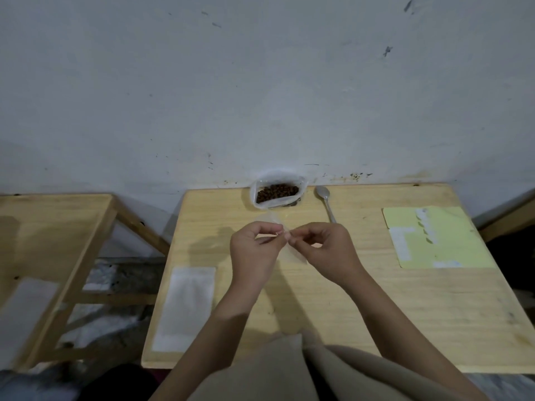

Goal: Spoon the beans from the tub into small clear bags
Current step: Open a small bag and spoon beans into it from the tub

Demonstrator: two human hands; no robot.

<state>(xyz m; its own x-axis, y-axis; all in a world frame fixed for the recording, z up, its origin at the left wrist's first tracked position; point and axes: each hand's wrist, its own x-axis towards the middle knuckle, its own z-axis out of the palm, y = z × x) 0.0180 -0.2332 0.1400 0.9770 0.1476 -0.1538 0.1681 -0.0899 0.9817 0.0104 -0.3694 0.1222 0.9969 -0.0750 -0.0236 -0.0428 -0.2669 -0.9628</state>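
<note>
A small clear bag [272,219] hangs above the middle of the wooden table [347,299], pinched at its edge by both hands. My left hand [254,250] grips it from the left and my right hand [327,250] from the right, fingertips nearly touching. A clear plastic tub [262,183] of brown beans [276,192] stands at the table's far edge against the wall. Just right of the tub a metal spoon [326,202] lies flat, bowl toward the wall.
A stack of flat clear bags [185,305] lies at the table's front left. A yellow sheet [451,241] with white labels lies at the right. A second wooden table [49,241] stands to the left, across a gap.
</note>
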